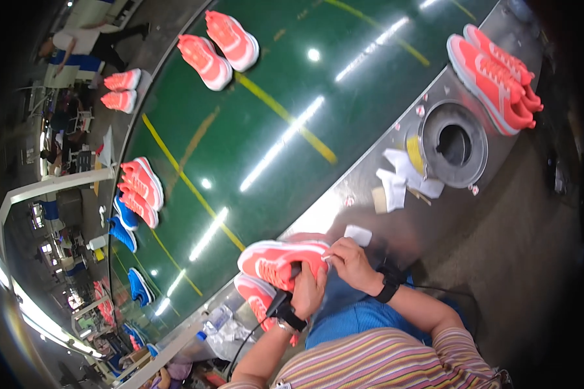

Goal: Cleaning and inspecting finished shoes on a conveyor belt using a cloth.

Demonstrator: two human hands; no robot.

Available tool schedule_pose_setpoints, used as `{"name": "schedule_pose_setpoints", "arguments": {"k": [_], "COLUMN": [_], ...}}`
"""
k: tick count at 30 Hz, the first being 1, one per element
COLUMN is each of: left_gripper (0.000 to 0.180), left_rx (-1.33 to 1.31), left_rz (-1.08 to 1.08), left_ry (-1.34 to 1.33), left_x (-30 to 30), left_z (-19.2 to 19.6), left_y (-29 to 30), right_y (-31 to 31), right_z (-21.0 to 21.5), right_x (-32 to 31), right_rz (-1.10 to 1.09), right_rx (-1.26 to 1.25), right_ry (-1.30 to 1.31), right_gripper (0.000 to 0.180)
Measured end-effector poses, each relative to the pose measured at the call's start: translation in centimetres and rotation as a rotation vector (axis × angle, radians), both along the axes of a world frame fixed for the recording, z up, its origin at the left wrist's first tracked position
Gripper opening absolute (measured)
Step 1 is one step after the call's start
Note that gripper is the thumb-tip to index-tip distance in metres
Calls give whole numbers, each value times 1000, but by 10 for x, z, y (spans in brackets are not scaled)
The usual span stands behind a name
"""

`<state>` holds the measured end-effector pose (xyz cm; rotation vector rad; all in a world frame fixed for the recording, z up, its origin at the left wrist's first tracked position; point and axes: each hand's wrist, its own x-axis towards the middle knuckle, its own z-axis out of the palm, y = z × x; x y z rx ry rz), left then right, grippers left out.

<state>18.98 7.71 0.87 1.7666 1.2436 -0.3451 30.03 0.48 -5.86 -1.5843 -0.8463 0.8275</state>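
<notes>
A coral sneaker (280, 262) with a white sole lies tipped on its side near the bench edge. My left hand (310, 290) grips it at the collar, with the fingers partly inside the opening. At the heel end, my right hand (352, 264) pinches a small white piece against or close to the sole; its kind is too small to make out. Below the held shoe rests a second coral sneaker (257, 295), partly covered by my left wrist. A white slip (358, 235) lies on the metal just beyond my right hand.
Across the front runs a green conveyor belt (194, 188) carrying coral and blue sneakers (204, 63). On the metal ledge to the right are a round metal dish (477, 152), white paper scraps (393, 189) and another coral pair (490, 78). Clear plastic bags (224, 330) lie left of my left forearm.
</notes>
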Motion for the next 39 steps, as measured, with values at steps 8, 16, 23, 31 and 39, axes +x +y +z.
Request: {"name": "schedule_pose_setpoints", "arguments": {"k": [8, 16, 23, 31, 39], "left_gripper": [35, 35, 43, 42, 33], "left_rx": [4, 53, 184, 344, -4], "left_rz": [-8, -30, -101, -174, -15], "left_ry": [0, -25, -100, -274, -56], "left_x": [-3, 8, -29, -33, 11], "left_z": [1, 6, -30, -26, 7], "left_y": [1, 6, -4, -5, 12], "right_y": [8, 23, 26, 11, 15], "right_z": [11, 9, -24, -4, 15], "right_x": [8, 23, 0, -9, 17], "right_rz": [100, 174, 241, 280, 105], "right_rx": [-179, -197, -57, -61, -17], "right_ry": [168, 46, -87, -142, -84], "right_gripper": [10, 9, 10, 15, 11]}}
